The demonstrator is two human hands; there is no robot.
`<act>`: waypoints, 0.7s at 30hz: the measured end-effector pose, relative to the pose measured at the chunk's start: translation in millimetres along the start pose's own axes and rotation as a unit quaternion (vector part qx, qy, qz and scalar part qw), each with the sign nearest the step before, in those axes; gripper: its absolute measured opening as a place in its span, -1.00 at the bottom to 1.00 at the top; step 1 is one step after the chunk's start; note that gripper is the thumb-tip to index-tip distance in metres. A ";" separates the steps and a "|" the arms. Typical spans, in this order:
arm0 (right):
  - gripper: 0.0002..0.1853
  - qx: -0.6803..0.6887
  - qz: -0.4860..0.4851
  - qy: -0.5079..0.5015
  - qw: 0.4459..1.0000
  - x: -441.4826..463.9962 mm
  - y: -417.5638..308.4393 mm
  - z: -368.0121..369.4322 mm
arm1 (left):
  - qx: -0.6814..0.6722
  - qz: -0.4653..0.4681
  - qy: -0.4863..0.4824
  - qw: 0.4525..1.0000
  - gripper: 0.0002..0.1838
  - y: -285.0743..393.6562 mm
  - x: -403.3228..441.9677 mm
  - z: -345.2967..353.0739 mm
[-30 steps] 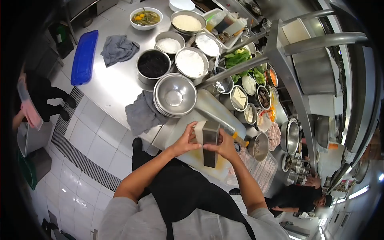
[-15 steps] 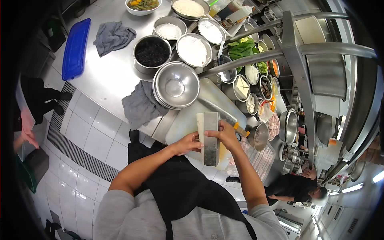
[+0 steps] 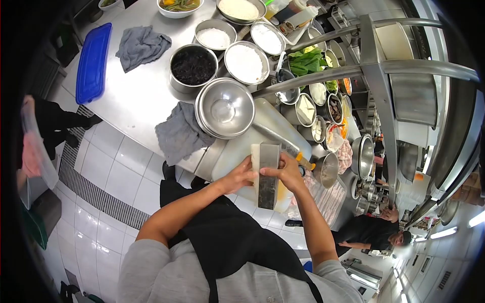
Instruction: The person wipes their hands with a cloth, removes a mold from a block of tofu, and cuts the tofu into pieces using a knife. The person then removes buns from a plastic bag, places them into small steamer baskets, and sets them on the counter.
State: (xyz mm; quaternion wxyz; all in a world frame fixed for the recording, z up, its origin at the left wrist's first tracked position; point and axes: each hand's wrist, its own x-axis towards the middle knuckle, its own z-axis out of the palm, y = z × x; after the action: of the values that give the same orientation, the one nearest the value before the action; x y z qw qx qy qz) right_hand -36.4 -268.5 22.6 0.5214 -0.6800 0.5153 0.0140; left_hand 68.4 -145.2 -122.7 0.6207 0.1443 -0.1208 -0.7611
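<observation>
Over the front edge of the pale cutting board [image 3: 232, 160], both hands hold a long metal mould [image 3: 269, 177] with a whitish block [image 3: 255, 169] along its left side. My left hand [image 3: 239, 177] presses its fingers on the whitish side. My right hand [image 3: 289, 174] grips the metal side, thumb across the face. Behind them a knife with a yellow handle [image 3: 305, 161] lies on the board. A stack of steel bowls [image 3: 226, 108] and a crumpled grey cloth [image 3: 181, 132] sit to the left of the board.
A pot of dark food [image 3: 193, 67], bowls of white powder [image 3: 246, 62] and a blue lid [image 3: 94, 63] are on the steel table. Containers of vegetables [image 3: 306, 63] stand under a metal rail. A co-worker in black [image 3: 366, 231] is at the right; another person holds a plastic container at the far left.
Since the first frame, the mould has turned and its broad metal face now shows. The view has shifted slightly. At the far left the other person's container has moved.
</observation>
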 end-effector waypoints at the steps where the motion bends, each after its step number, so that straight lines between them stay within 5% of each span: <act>1: -0.42 -0.002 -0.003 -0.020 1.000 1.6 8.4 0.6 | -0.036 0.000 -0.009 0.999 -0.26 -0.2 7.4 -6.8; 3: -0.41 -0.004 -0.008 -0.040 0.999 -1.6 8.6 2.8 | -0.070 0.001 -0.018 0.997 -0.25 3.4 11.3 -8.9; 5: -0.35 -0.261 -0.044 0.019 0.964 -8.9 2.0 3.1 | -0.075 0.014 -0.010 0.997 -0.12 8.6 11.8 -8.4; 6: -0.35 -0.261 -0.046 0.020 0.964 -18.8 -12.0 4.4 | -0.073 0.015 -0.010 0.997 -0.12 15.4 11.1 -5.2; 8: -0.26 -0.336 -0.112 0.088 0.931 -45.4 -36.9 6.9 | 0.034 0.143 -0.037 0.988 0.06 34.3 0.1 10.7; 10: -0.26 -0.245 -0.286 0.129 0.917 -57.3 -30.8 1.6 | 0.040 0.125 -0.047 0.990 0.18 59.1 -7.7 19.4; 12: -0.28 -0.188 -0.296 0.116 0.929 -41.0 6.9 5.6 | 0.236 0.149 -0.077 0.957 0.15 60.7 -4.8 15.1; 15: -0.26 -0.218 -0.225 0.076 0.946 -19.8 23.1 20.6 | 0.258 0.133 -0.049 0.956 -0.07 55.4 -3.8 7.9; 17: -0.27 -0.199 -0.262 0.065 0.942 -31.0 3.0 19.4 | 0.268 0.124 -0.026 0.955 -0.22 58.1 -11.4 11.4; 21: -0.28 -0.120 -0.260 0.036 0.957 -34.8 3.8 12.7 | 0.202 0.115 -0.027 0.972 -0.28 55.9 -12.2 23.0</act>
State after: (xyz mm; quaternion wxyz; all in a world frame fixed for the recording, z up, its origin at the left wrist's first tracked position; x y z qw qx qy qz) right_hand -48.8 -235.2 33.5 0.4028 -0.8482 0.3333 -0.0849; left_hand 113.0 -144.3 -80.2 0.6587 0.2307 -0.3047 -0.6481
